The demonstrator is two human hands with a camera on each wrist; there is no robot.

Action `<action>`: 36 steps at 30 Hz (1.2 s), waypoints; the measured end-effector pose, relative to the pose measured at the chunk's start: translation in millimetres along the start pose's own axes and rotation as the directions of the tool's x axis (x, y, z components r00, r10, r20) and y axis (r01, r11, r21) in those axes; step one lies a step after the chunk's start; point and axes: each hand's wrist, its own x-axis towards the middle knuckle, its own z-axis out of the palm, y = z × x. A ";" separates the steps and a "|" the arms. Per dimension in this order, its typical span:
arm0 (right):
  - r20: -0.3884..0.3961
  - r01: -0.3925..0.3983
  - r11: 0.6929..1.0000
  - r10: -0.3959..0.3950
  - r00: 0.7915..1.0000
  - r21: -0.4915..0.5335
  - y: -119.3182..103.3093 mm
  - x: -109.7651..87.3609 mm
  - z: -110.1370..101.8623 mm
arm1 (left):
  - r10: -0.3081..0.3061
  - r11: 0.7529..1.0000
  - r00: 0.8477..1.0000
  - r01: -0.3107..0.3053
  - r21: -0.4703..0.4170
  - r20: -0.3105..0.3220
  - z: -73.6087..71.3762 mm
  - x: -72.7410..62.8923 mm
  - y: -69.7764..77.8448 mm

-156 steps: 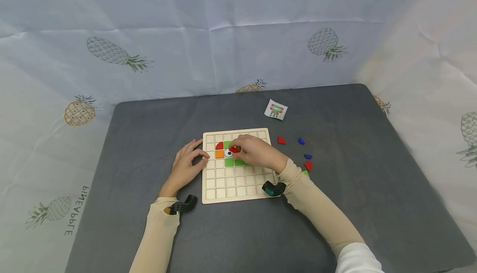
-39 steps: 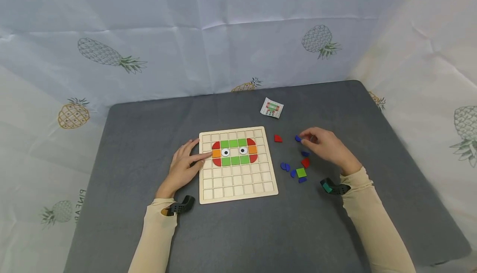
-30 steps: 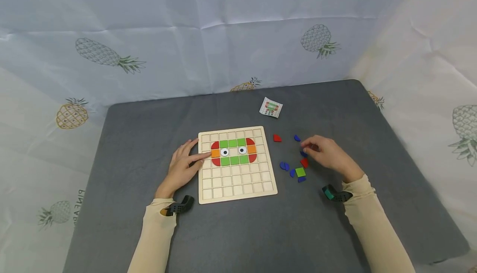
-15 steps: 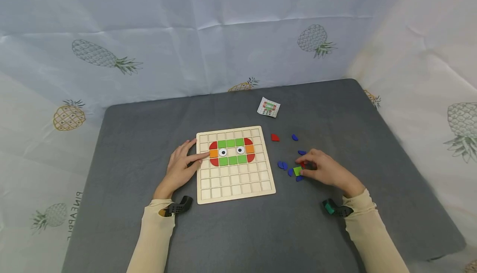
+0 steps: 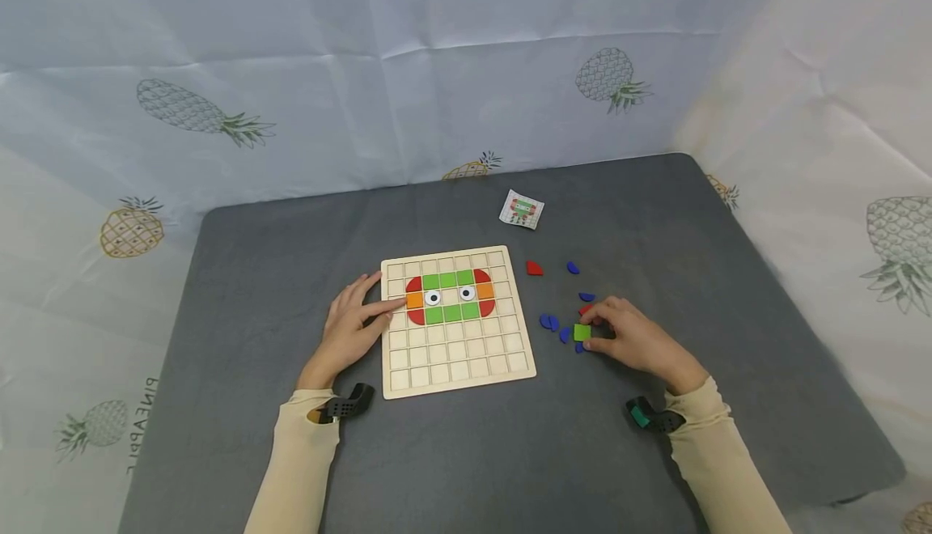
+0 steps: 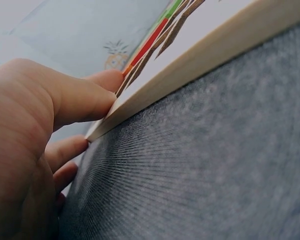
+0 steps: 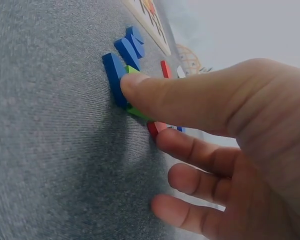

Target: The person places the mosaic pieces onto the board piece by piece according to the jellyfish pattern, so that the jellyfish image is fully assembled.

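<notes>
My left hand (image 5: 349, 336) rests at the left edge of a wooden grid board (image 5: 459, 364), its fingers extended. The index fingertip reaches an orange square tile (image 5: 414, 300), and the thumb touches the board's rim. Green, red and orange tiles with two eye pieces (image 5: 433, 298) lie in the grid. To the right of the board, my right hand (image 5: 633, 336) pinches a green square tile (image 5: 582, 332) low over the table. The thumb hides part of that tile in the right wrist view. A red quarter-round tile (image 5: 585, 310) and a blue piece (image 7: 115, 77) lie close to its fingers.
More blue pieces (image 5: 549, 322) lie between the board and the right hand. Farther back are a red quarter-round tile (image 5: 535, 268) and a blue half-round piece (image 5: 573, 268). A printed pattern card (image 5: 522, 209) lies behind the board on the grey table (image 5: 306, 226).
My right hand has moved from the board to the loose pieces, then down from the blue ones to the green tile, which has turned slightly. The board's face pattern has filled out. The left hand stays put.
</notes>
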 end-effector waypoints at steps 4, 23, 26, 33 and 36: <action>-0.006 -0.015 1.000 0.015 1.000 0.019 0.5 3.2 -1.1 | 0.014 1.000 1.000 -0.014 0.000 -0.006 0.5 -0.1 -1.2; -0.043 0.101 0.992 -0.098 0.994 0.078 -48.8 60.1 -38.7 | 0.042 0.999 0.999 -0.042 0.008 0.003 -1.2 1.5 -6.5; -0.042 0.129 0.986 -0.125 0.991 0.101 -60.8 72.0 -40.4 | 0.062 0.998 0.998 -0.062 0.010 0.000 -3.3 2.7 -9.1; -0.036 0.176 0.973 -0.173 0.984 0.152 -79.8 91.2 -35.9 | 0.065 0.998 0.997 -0.066 0.020 0.036 -6.5 3.8 -9.5; -0.022 0.201 0.966 -0.200 0.980 0.165 -84.9 97.6 -31.8 | 0.084 0.996 0.996 -0.085 0.029 0.033 -5.4 3.6 -10.5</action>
